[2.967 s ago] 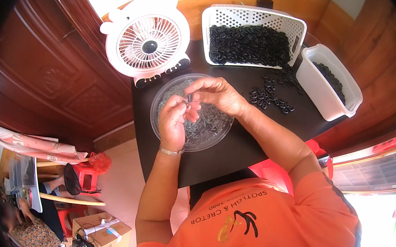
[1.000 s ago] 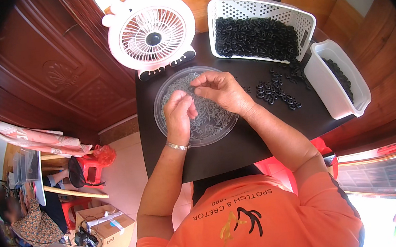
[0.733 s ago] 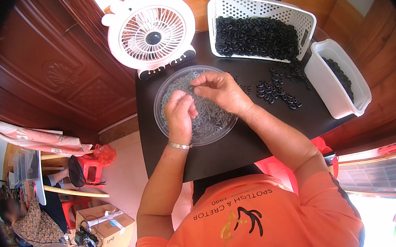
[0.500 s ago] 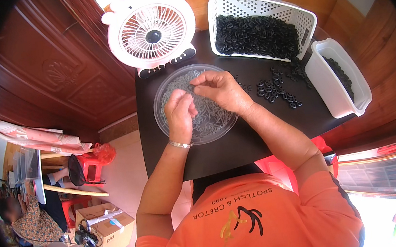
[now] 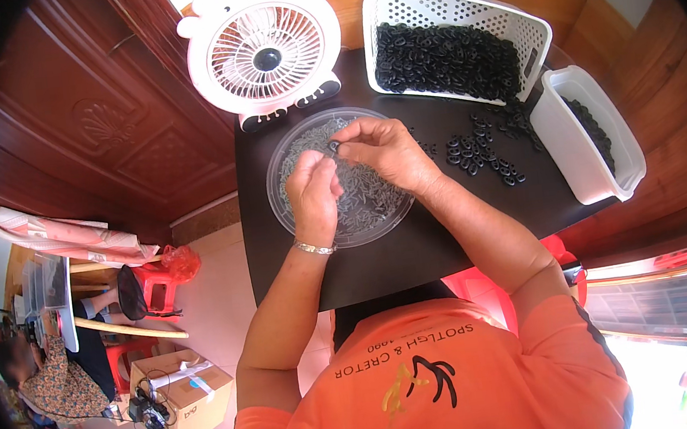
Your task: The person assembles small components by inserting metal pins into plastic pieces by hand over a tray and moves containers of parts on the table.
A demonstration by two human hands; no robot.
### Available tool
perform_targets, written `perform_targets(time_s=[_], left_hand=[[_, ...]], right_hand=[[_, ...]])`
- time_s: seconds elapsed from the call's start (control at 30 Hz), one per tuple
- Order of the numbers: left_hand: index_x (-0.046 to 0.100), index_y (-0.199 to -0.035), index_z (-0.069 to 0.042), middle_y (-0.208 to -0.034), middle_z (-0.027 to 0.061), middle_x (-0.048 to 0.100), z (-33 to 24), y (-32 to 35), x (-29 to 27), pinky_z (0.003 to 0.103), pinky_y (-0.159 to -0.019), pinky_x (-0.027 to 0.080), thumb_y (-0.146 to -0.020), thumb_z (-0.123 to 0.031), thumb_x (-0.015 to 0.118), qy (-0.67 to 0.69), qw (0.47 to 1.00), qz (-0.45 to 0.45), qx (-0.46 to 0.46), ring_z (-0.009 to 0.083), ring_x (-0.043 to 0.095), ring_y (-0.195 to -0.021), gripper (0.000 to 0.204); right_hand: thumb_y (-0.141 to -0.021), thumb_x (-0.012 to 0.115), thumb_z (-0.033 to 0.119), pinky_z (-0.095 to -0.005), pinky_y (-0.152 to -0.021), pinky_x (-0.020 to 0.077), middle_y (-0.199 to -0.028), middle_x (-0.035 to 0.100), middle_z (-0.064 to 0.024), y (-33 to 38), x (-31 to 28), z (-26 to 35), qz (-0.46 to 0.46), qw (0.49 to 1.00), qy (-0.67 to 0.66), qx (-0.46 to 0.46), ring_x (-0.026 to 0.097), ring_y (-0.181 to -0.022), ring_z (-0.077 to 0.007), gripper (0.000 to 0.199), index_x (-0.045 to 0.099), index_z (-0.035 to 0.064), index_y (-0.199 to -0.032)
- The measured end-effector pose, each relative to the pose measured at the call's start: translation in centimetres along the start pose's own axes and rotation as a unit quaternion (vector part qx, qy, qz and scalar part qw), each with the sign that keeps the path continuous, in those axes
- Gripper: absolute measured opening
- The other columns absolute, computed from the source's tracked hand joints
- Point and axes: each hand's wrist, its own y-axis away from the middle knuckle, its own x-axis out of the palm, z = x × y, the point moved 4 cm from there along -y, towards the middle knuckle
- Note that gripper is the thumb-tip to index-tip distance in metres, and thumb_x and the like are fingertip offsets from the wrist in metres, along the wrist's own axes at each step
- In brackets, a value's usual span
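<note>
Over a round clear tub [image 5: 278, 209] full of small grey pieces [image 5: 359, 200], both hands work close together. Between the thumb and forefinger of my right hand [image 5: 383, 152] is a small black oval ring [image 5: 334, 145]. My left hand [image 5: 313, 188] is closed just beside it, fingers curled in; what they pinch, if anything, is too small to make out. More black oval rings [image 5: 479, 150] lie loose on the dark table to the right of the tub.
A white perforated basket [image 5: 455, 2] heaped with black rings stands at the back. Right of it is a white bin [image 5: 579, 148] holding more. A pink-white fan [image 5: 264, 59] stands at the back left. Another person [image 5: 67, 369] sits at far left, near a cardboard box [image 5: 183, 403].
My right hand has shifted slightly, and the black ring in its fingertips shows more plainly. My left hand stays almost in place, closed.
</note>
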Motion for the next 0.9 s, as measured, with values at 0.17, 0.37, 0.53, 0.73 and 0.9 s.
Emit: perform_targets(time_s=[0.17,0.37,0.53,0.73,0.9], left_hand=[[0.051,-0.074,-0.004,-0.062,-0.0017,0.046,-0.1,0.0,-0.1,0.02,-0.047,0.035,-0.085,-0.012,0.052,0.015,1.0,-0.002,0.0,0.005,0.043,-0.052,0.013],[0.05,-0.074,-0.004,-0.061,-0.0011,0.046,-0.2,0.0,-0.1,0.02,-0.046,0.036,-0.085,-0.011,0.052,-0.01,1.0,-0.002,0.015,0.0052,0.043,-0.052,0.014],[0.05,-0.073,-0.004,-0.058,-0.0008,0.047,-0.2,0.0,0.0,0.021,-0.047,0.036,-0.085,-0.011,0.051,-0.036,0.999,-0.01,0.017,0.0058,0.044,-0.052,0.014],[0.051,-0.075,-0.004,-0.061,0.0009,0.049,0.2,0.0,-0.2,0.021,-0.046,0.036,-0.085,-0.013,0.052,0.013,1.0,-0.016,0.002,0.0069,0.045,-0.052,0.014],[0.052,-0.077,-0.003,-0.063,0.0021,0.051,0.5,-0.1,-0.4,0.022,-0.047,0.037,-0.084,-0.014,0.052,0.047,0.998,-0.026,-0.04,0.0084,0.047,-0.052,0.013]], right_hand=[[-0.083,0.061,0.001,-0.0213,-0.075,0.0467,-0.087,0.064,-0.0021,0.2,0.2,0.4,-0.004,1.0,0.027,0.002,0.057,-0.08,-0.007,0.019,0.062,-0.0015,-0.102],[-0.083,0.061,0.0,-0.0222,-0.078,0.0471,-0.09,0.064,-0.0026,0.2,0.2,0.5,-0.006,0.999,0.048,-0.004,0.058,-0.085,-0.0072,0.018,0.062,-0.002,-0.101],[-0.084,0.061,0.001,-0.0223,-0.078,0.0473,-0.091,0.064,-0.0029,0.3,0.4,0.4,0.004,0.998,0.056,-0.014,0.058,-0.085,-0.0069,0.018,0.062,-0.0023,-0.101],[-0.083,0.063,0.003,-0.0215,-0.075,0.0475,-0.089,0.063,-0.002,0.4,0.8,0.1,-0.001,0.996,0.086,-0.015,0.058,-0.081,-0.0067,0.019,0.061,-0.0024,-0.102],[-0.076,0.07,0.005,-0.0241,-0.072,0.0484,-0.081,0.063,-0.0048,0.6,1.3,0.5,-0.005,0.971,0.224,-0.081,0.059,-0.073,-0.0094,0.03,0.061,-0.0027,-0.104]])
